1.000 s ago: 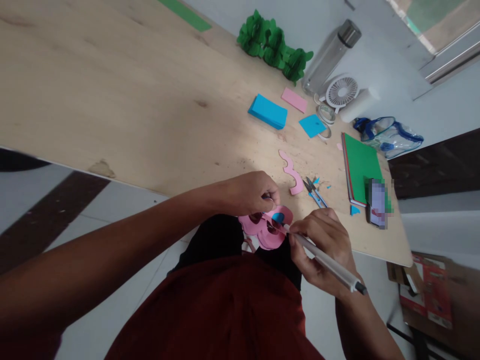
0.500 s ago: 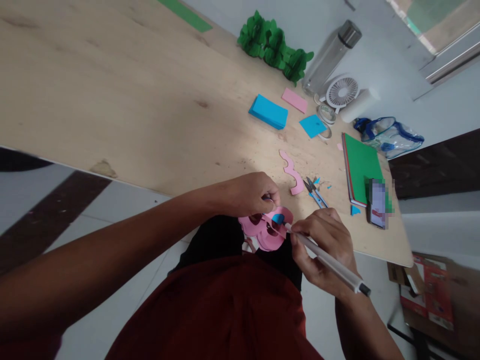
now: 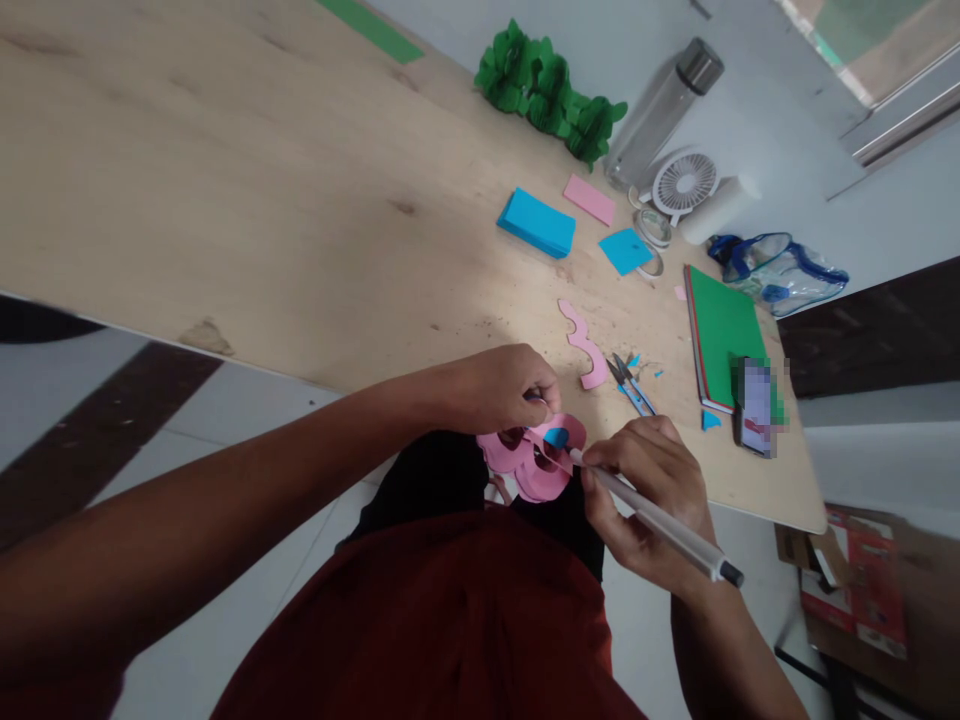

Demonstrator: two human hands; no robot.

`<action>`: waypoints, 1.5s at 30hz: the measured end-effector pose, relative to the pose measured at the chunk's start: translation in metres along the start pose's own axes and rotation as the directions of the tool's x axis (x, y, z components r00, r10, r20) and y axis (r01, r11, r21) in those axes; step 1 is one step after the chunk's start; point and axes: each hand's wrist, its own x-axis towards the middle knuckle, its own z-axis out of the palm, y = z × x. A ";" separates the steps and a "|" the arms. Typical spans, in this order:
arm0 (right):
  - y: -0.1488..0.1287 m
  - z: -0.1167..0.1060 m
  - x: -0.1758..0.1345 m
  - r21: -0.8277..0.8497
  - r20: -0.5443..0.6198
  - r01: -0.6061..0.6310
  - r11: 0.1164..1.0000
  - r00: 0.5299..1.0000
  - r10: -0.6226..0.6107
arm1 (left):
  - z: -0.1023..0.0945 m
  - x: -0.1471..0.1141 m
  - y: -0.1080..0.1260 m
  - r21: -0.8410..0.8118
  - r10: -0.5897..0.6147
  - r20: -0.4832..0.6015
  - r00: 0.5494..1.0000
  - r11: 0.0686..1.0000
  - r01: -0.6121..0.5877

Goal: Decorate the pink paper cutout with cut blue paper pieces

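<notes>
My left hand [image 3: 517, 388] is closed, pinching the upper edge of a pink paper cutout [image 3: 544, 485] with rounded lobes and holes, held over my lap at the table's edge. A small blue paper piece [image 3: 556, 438] lies against the cutout. In my right hand [image 3: 652, 490] is a white pen [image 3: 660, 525], its tip end beside the blue piece and its dark end toward me. Whether the tip touches the paper cannot be made out. Just beyond, on the table, lie a wavy pink paper strip [image 3: 583, 345] and small scissors [image 3: 630, 385].
A blue paper stack [image 3: 537, 222], a pink paper piece [image 3: 589, 199] and a green paper garland [image 3: 547, 85] lie farther back. Near the wall stand a clear bottle [image 3: 652, 115] and a small fan [image 3: 684, 185]. Rightward are a green book [image 3: 724, 335] and a phone [image 3: 756, 405].
</notes>
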 end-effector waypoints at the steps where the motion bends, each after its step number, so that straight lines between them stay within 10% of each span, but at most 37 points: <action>1: 0.000 0.000 0.000 -0.005 -0.003 0.006 1.000 1.000 -0.006 | 0.000 0.000 0.000 0.002 -0.004 0.001 1.000 1.000 0.004; 45: 0.006 0.000 -0.002 -0.028 -0.047 0.034 0.999 0.998 -0.035 | 0.001 0.001 -0.003 -0.037 0.023 -0.027 0.999 0.999 -0.024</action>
